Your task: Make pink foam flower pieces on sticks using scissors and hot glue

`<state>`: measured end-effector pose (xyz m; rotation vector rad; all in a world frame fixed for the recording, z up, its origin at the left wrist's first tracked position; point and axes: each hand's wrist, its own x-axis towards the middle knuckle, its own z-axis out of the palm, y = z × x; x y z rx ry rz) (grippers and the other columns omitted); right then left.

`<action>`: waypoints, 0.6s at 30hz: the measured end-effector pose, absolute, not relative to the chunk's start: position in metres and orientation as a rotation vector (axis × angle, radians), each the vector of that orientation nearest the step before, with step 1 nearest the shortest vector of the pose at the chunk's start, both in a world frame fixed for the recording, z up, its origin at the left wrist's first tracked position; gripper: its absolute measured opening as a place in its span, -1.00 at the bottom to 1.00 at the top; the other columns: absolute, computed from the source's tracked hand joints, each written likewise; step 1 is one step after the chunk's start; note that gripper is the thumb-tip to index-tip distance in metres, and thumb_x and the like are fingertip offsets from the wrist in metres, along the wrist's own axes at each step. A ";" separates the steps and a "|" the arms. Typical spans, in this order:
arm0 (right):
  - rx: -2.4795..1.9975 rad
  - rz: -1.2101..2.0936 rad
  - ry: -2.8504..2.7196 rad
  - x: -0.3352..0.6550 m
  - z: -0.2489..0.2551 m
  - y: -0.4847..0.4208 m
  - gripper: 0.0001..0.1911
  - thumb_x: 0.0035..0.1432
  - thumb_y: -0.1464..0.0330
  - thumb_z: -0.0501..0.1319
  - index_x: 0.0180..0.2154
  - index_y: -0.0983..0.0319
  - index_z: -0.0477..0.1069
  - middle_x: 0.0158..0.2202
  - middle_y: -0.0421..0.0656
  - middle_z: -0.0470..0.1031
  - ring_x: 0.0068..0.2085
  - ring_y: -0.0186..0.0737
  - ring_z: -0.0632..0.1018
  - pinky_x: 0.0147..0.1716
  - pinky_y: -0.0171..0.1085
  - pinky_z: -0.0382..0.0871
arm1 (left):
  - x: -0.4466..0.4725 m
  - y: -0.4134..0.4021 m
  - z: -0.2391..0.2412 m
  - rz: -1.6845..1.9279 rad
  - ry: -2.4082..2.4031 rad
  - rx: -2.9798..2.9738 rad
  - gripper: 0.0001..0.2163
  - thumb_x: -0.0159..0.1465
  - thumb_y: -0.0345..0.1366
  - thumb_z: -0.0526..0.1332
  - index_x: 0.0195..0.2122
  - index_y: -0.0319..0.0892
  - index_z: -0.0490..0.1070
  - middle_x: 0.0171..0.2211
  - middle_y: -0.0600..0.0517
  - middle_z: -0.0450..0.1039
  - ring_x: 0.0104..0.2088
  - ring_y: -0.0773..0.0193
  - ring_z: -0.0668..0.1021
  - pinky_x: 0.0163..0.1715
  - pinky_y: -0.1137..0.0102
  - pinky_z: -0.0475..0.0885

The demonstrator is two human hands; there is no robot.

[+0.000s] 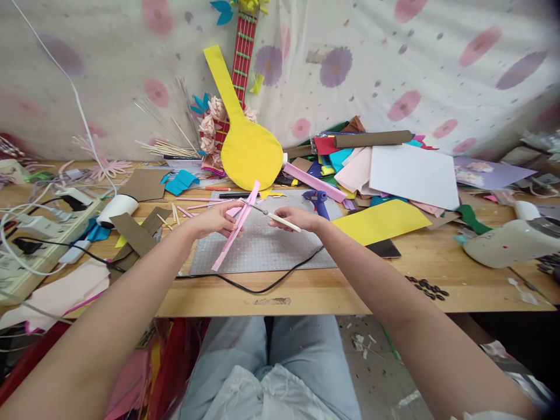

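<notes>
- Pink strip (244, 213): above the cutting mat (266, 256), pinched in the left hand (213, 220), long axis slanting near-left to far-right.
- Right hand (301, 217), right of it, grips a white-handled tool (289, 224) pointing left; contact unclear.

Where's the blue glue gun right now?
In the head view, the glue gun is just right of centre on the grey mat, beyond the right hand and just in front of the pink roll.

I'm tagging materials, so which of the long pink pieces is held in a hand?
The pink strip in the left hand; the wider pink piece lies beyond the blue glue gun.
</notes>
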<state>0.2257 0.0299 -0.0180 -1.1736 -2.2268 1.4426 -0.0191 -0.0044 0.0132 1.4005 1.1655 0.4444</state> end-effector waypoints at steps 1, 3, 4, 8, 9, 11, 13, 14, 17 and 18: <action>-1.177 1.434 -2.231 0.226 -0.018 0.030 -0.52 -0.15 -0.03 0.19 -0.50 0.27 0.21 -0.62 -0.30 0.19 -0.61 -0.49 0.22 -0.65 -0.42 0.03 | -0.020 -0.005 0.013 0.447 1.160 1.400 -0.25 -0.08 -0.35 0.30 0.16 -0.07 0.02 -0.45 0.00 0.48 -0.41 0.19 0.55 -0.42 0.34 0.42; -1.178 1.429 -2.232 0.227 -0.019 0.030 -0.53 -0.15 -0.03 0.19 -0.49 0.27 0.21 -0.62 -0.30 0.19 -0.62 -0.49 0.22 -0.65 -0.42 0.02 | -0.020 -0.005 0.014 0.449 1.152 1.405 -0.25 -0.08 -0.34 0.31 0.15 -0.07 0.03 -0.44 0.00 0.48 -0.41 0.18 0.55 -0.42 0.33 0.42; -1.173 1.436 -2.228 0.227 -0.020 0.030 -0.53 -0.14 -0.02 0.19 -0.49 0.27 0.21 -0.62 -0.30 0.19 -0.62 -0.50 0.21 -0.65 -0.42 0.02 | -0.020 -0.005 0.015 0.451 1.149 1.408 -0.25 -0.09 -0.34 0.31 0.15 -0.07 0.03 -0.44 0.00 0.48 -0.41 0.18 0.55 -0.42 0.33 0.42; -1.098 1.538 -2.169 0.225 -0.022 0.029 -0.56 -0.13 0.02 0.20 -0.45 0.27 0.23 -0.60 -0.31 0.18 -0.61 -0.50 0.21 -0.64 -0.42 0.06 | -0.018 -0.006 0.015 0.436 1.148 1.418 -0.22 -0.10 -0.34 0.31 0.17 -0.05 0.02 -0.44 0.02 0.48 -0.43 0.22 0.55 -0.43 0.36 0.41; -1.079 1.577 -2.149 0.224 -0.022 0.028 -0.57 -0.13 0.03 0.20 -0.44 0.27 0.23 -0.60 -0.31 0.18 -0.60 -0.50 0.21 -0.64 -0.42 0.07 | -0.017 -0.006 0.015 0.423 1.155 1.421 -0.21 -0.10 -0.34 0.32 0.17 -0.04 0.00 -0.44 0.02 0.49 -0.43 0.23 0.55 -0.43 0.37 0.41; -1.062 1.631 -2.110 0.221 -0.021 0.027 -0.60 -0.13 0.07 0.21 -0.43 0.27 0.24 -0.59 -0.31 0.17 -0.59 -0.49 0.21 -0.63 -0.43 0.08 | -0.014 -0.006 0.014 0.403 1.171 1.428 -0.19 -0.10 -0.33 0.32 0.19 -0.04 -0.02 -0.42 0.01 0.49 -0.42 0.22 0.55 -0.43 0.37 0.41; -1.063 1.650 -2.081 0.219 -0.020 0.026 -0.63 -0.11 0.09 0.20 -0.43 0.27 0.24 -0.60 -0.31 0.17 -0.58 -0.49 0.21 -0.63 -0.43 0.09 | -0.013 -0.005 0.013 0.395 1.182 1.434 -0.18 -0.10 -0.32 0.32 0.20 -0.04 -0.04 -0.40 0.00 0.49 -0.40 0.20 0.55 -0.42 0.35 0.41; -1.058 1.659 -2.069 0.218 -0.020 0.026 -0.64 -0.10 0.10 0.20 -0.43 0.27 0.23 -0.60 -0.31 0.17 -0.58 -0.49 0.21 -0.62 -0.43 0.09 | -0.013 -0.005 0.013 0.395 1.183 1.436 -0.17 -0.10 -0.32 0.32 0.20 -0.04 -0.04 -0.39 0.00 0.49 -0.39 0.20 0.55 -0.41 0.34 0.41; -1.037 1.718 -2.027 0.218 -0.020 0.026 -0.67 -0.08 0.13 0.20 -0.43 0.26 0.23 -0.60 -0.31 0.17 -0.58 -0.49 0.21 -0.63 -0.43 0.09 | -0.013 -0.005 0.011 0.395 1.176 1.442 -0.16 -0.10 -0.31 0.32 0.21 -0.04 -0.05 -0.38 -0.02 0.50 -0.38 0.19 0.55 -0.41 0.34 0.41; -1.035 1.739 -2.009 0.218 -0.021 0.026 -0.67 -0.08 0.13 0.20 -0.43 0.26 0.22 -0.60 -0.31 0.16 -0.59 -0.50 0.20 -0.63 -0.44 0.07 | -0.014 -0.004 0.010 0.397 1.169 1.443 -0.16 -0.10 -0.31 0.33 0.21 -0.03 -0.05 -0.38 -0.02 0.50 -0.38 0.19 0.55 -0.42 0.35 0.40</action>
